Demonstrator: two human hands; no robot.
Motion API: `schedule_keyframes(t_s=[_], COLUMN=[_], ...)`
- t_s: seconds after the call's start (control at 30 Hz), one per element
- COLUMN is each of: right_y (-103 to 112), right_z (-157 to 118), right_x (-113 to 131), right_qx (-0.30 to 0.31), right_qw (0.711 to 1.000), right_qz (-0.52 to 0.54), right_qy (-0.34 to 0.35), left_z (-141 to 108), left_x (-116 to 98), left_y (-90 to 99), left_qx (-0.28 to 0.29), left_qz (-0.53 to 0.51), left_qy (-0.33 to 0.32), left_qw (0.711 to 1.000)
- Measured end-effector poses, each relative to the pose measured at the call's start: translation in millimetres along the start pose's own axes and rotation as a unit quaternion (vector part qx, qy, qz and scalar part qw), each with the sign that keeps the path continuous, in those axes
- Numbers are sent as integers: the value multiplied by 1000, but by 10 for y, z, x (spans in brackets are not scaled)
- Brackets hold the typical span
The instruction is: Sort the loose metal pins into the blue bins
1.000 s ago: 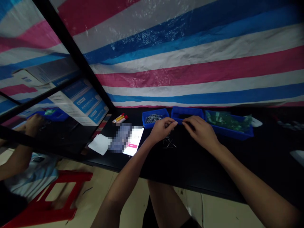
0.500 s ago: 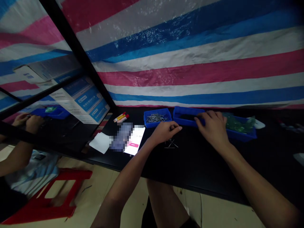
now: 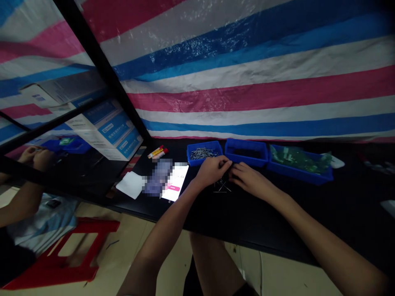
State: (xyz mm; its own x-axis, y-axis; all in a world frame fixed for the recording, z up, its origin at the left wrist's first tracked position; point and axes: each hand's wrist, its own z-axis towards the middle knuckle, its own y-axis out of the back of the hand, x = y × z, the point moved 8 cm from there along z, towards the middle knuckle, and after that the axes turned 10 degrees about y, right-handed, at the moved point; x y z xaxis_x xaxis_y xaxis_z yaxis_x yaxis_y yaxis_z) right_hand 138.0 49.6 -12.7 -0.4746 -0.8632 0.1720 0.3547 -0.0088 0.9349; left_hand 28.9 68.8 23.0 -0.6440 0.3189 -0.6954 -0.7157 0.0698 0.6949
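The left hand (image 3: 212,172) and right hand (image 3: 251,181) meet just above the little metal pins (image 3: 221,186) on the black desk (image 3: 262,218). Their fingers curl, but I cannot tell if they grip a pin.

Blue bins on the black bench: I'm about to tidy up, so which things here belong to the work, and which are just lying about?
Part of the work: left hand, right hand, loose metal pins, bin of pins, middle bin, bin of green circuit boards.

Probably lying about: phone, white tissue, small tubes.
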Motion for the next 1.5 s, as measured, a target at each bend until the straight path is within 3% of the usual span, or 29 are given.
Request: schedule_keyframes(t_s=[0.43,0.6,0.77,0.97,1.13,1.5], right_y=[43,213,405,434,467,559], right_z=[-18,7,-17,-37,-20,-47], right_x=[-92,-103,-122,-84,34,42], right_qx=[-27,-83,-162,-192,-194,-209], right_qw=[1000,995,977,971,973,966], right_qz=[3,57,113,123,123,143], right_qy=[-10,-26,-84,-77,-37,-53], left_z=[-14,-11,-6,-13,-13,-26], left_x=[-11,-14,-11,35,80,90], left_y=[-62,-31,-38,-164,-253,-224], left_qx=[20,11,23,105,152,133], left_qz=[26,19,5,-90,-229,-332], left_qy=[-1,3,9,44,74,128], left_qw=[999,1000,1000,989,959,925])
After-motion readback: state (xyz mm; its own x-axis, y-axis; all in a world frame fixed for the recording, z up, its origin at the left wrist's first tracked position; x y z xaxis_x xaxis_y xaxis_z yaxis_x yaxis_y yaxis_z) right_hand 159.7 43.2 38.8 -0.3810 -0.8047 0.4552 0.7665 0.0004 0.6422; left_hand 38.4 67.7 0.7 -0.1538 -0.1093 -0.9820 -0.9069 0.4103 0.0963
